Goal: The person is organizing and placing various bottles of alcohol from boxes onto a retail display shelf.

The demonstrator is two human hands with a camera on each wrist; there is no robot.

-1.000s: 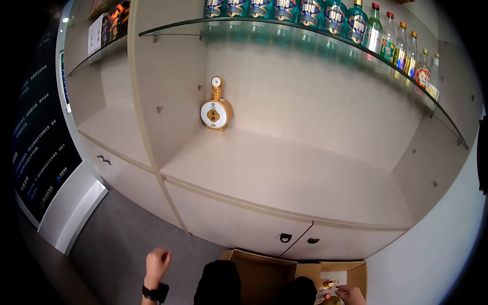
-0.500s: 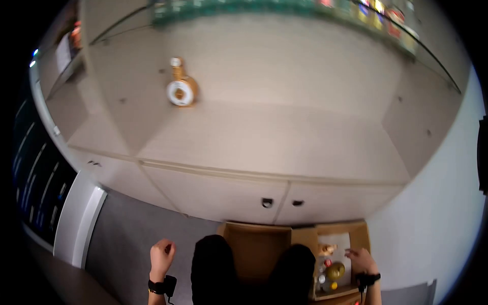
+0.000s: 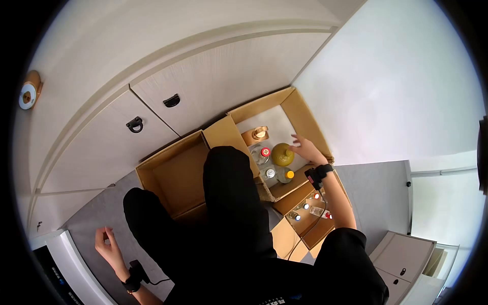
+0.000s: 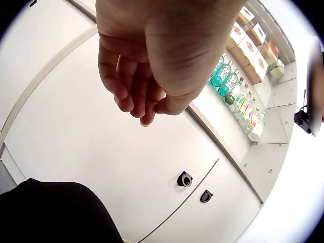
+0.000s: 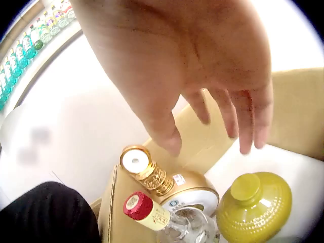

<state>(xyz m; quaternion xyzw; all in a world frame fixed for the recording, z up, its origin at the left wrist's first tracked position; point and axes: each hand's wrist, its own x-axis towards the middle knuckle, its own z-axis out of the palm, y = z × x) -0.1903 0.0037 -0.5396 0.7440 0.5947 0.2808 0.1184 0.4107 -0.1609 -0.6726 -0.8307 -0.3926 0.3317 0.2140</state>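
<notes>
My right hand hovers over the cardboard box at the right, next to the olive-green round bottle. In the right wrist view the hand has its fingers spread and holds nothing, above the gold bottle, the red-capped clear bottle and the green one. Clear bottles, one with a yellow cap, stand in the same box. My left hand hangs over the floor at the left, loosely curled and empty; the left wrist view shows this hand before the cabinet doors.
An empty-looking cardboard box stands left of the bottle box. A smaller box holds several small bottles. Cabinet doors rise behind. A gold-and-white bottle stands at the far left. Teal bottles line a glass shelf.
The head view has swung down and to the right, from the shelves to the boxes. My right hand is over the bottles, nearer the green one. My left hand remains empty and loosely curled.
</notes>
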